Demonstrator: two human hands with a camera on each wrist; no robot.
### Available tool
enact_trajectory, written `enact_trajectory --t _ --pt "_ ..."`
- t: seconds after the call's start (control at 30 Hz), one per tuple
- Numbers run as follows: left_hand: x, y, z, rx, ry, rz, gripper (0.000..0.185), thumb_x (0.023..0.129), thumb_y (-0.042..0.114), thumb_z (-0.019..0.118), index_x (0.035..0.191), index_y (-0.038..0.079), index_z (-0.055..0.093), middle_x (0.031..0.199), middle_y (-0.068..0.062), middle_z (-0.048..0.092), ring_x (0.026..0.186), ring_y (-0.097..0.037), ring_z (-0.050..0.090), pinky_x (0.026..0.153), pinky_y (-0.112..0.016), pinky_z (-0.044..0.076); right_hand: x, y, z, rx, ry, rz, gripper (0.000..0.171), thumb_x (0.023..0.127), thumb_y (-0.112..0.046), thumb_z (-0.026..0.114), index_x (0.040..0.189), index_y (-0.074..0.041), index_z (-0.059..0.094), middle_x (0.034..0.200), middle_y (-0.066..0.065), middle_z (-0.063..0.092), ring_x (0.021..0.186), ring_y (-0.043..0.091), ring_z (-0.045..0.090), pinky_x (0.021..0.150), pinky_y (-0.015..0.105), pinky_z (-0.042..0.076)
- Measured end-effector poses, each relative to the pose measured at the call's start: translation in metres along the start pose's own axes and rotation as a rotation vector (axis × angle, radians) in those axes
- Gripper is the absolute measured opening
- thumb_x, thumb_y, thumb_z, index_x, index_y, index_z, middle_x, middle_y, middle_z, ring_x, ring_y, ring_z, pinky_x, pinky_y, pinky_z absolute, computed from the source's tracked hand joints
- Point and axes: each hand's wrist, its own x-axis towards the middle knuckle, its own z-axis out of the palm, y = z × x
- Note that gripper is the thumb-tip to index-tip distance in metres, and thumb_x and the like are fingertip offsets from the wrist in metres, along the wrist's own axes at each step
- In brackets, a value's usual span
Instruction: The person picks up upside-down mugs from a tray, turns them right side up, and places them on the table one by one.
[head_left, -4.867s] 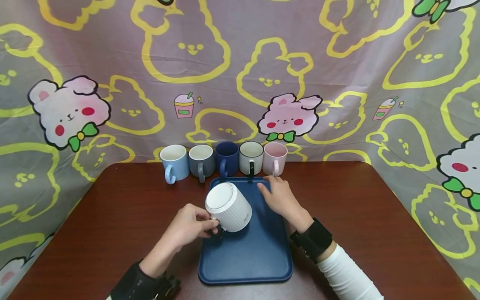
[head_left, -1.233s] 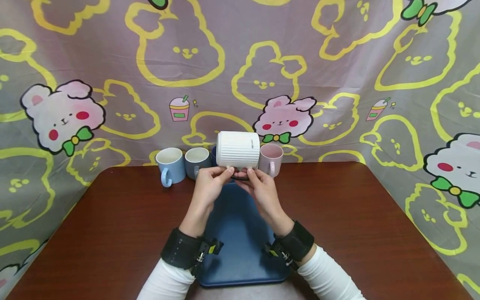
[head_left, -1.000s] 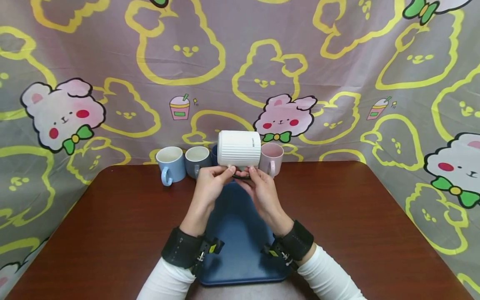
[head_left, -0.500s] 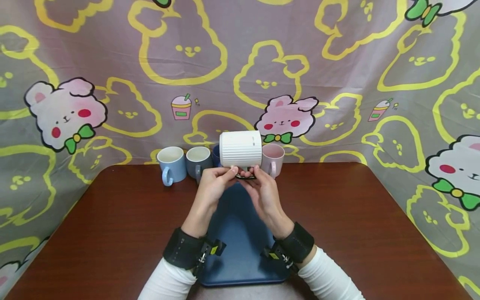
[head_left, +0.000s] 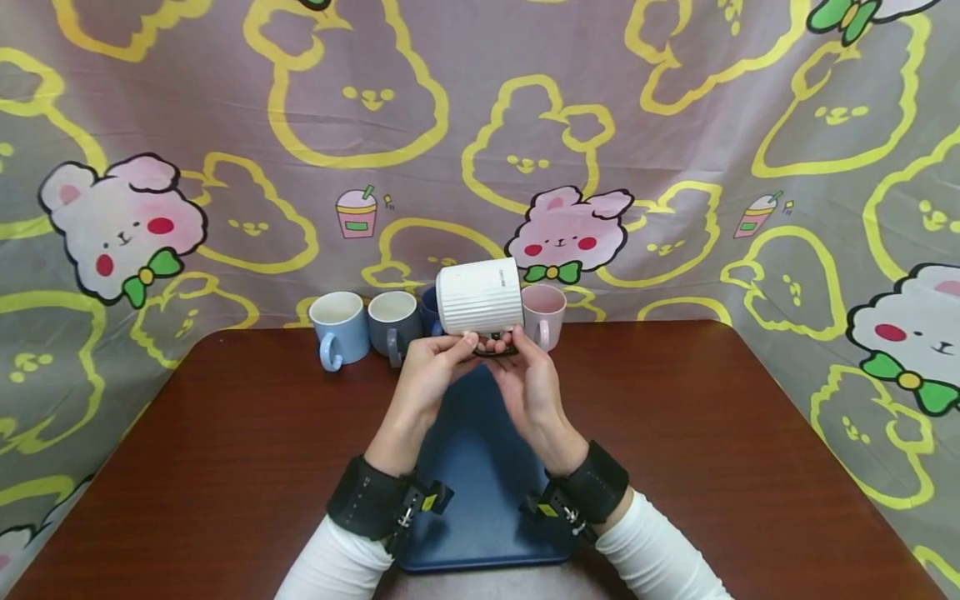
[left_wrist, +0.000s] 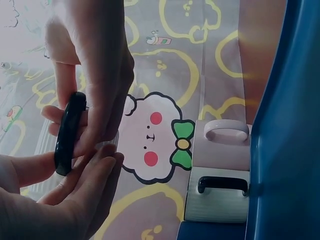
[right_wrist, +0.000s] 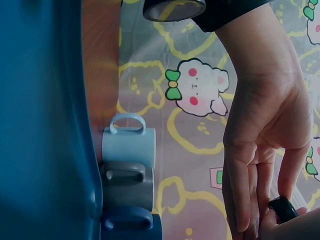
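Note:
A white ribbed mug point(head_left: 480, 296) with a black handle point(left_wrist: 70, 132) is held up sideways above the far end of a dark blue tray point(head_left: 487, 533). Small dark lettering shows near its right end, which is tilted slightly up. My left hand point(head_left: 429, 371) and right hand point(head_left: 531, 387) both grip the handle from below, thumbs towards me. In the left wrist view, fingers pass through the handle loop. Fingers hide part of the handle in the head view.
Behind the tray stand a light blue mug point(head_left: 341, 327), a grey mug point(head_left: 392, 317), a navy mug point(right_wrist: 132, 227), a white mug with black handle point(left_wrist: 217, 207) and a pink mug point(head_left: 545, 310). A patterned cloth point(head_left: 675, 150) hangs behind the brown table point(head_left: 712, 442).
Earlier my left hand alone held the mug tipped over the tray, my right hand at the tray's edge. Both hands now hold it higher and farther away. Lately its right end has tilted up slightly.

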Motion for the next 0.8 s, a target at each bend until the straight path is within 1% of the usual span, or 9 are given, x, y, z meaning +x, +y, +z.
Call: enact_trajectory --t 0.2,0.33,0.47,0.67,0.73,0.8 --pt "0.000 -0.002 0.003 -0.026 0.000 0.005 0.030 0.094 0.009 0.058 0.113 -0.013 0.062 0.098 -0.007 0.066 0.085 -0.006 0.066 0.088 -0.032 0.053 -0.001 -0.002 0.001 0.026 0.030 0.001 0.028 0.104 -0.020 0.035 0.084 -0.007 0.050 0.076 0.002 0.054 0.082 0.014 0.059 0.096 0.031 0.046" --pt "0.001 -0.003 0.003 -0.046 -0.009 0.007 0.030 0.094 0.009 0.057 0.114 -0.013 0.061 0.096 -0.005 0.067 0.086 -0.006 0.066 0.088 -0.032 0.053 -0.002 -0.003 0.001 0.010 0.029 -0.007 0.027 0.103 -0.022 0.038 0.085 -0.007 0.051 0.075 0.002 0.056 0.084 0.015 0.060 0.097 0.032 0.045" --pt "0.002 -0.005 0.003 -0.061 -0.017 0.010 0.030 0.095 0.009 0.056 0.115 -0.014 0.061 0.095 -0.005 0.067 0.086 -0.006 0.066 0.088 -0.031 0.053 -0.003 -0.004 0.002 -0.014 0.014 -0.009 0.026 0.103 -0.023 0.040 0.084 -0.008 0.052 0.076 0.002 0.057 0.085 0.015 0.060 0.098 0.032 0.044" --pt "0.003 -0.006 0.003 -0.110 -0.020 -0.008 0.031 0.095 0.008 0.055 0.116 -0.014 0.060 0.092 -0.001 0.067 0.086 -0.005 0.067 0.086 -0.029 0.053 -0.003 -0.007 0.001 -0.007 -0.052 0.000 0.029 0.103 -0.024 0.038 0.079 -0.011 0.049 0.076 0.000 0.052 0.084 0.014 0.056 0.101 0.033 0.040" --pt "0.003 -0.007 0.004 -0.110 -0.027 -0.008 0.032 0.095 0.009 0.055 0.116 -0.014 0.059 0.093 -0.002 0.067 0.086 -0.005 0.066 0.087 -0.030 0.053 -0.003 -0.008 0.001 0.004 -0.061 0.005 0.030 0.103 -0.024 0.038 0.079 -0.011 0.048 0.075 0.000 0.050 0.085 0.015 0.055 0.102 0.034 0.038" --pt "0.003 -0.007 0.005 -0.091 -0.041 0.007 0.031 0.096 0.011 0.055 0.116 -0.013 0.060 0.097 -0.005 0.068 0.088 -0.007 0.067 0.089 -0.031 0.053 -0.003 -0.010 0.001 0.008 -0.053 0.004 0.030 0.103 -0.024 0.037 0.079 -0.011 0.048 0.074 0.000 0.050 0.085 0.016 0.055 0.101 0.034 0.038"
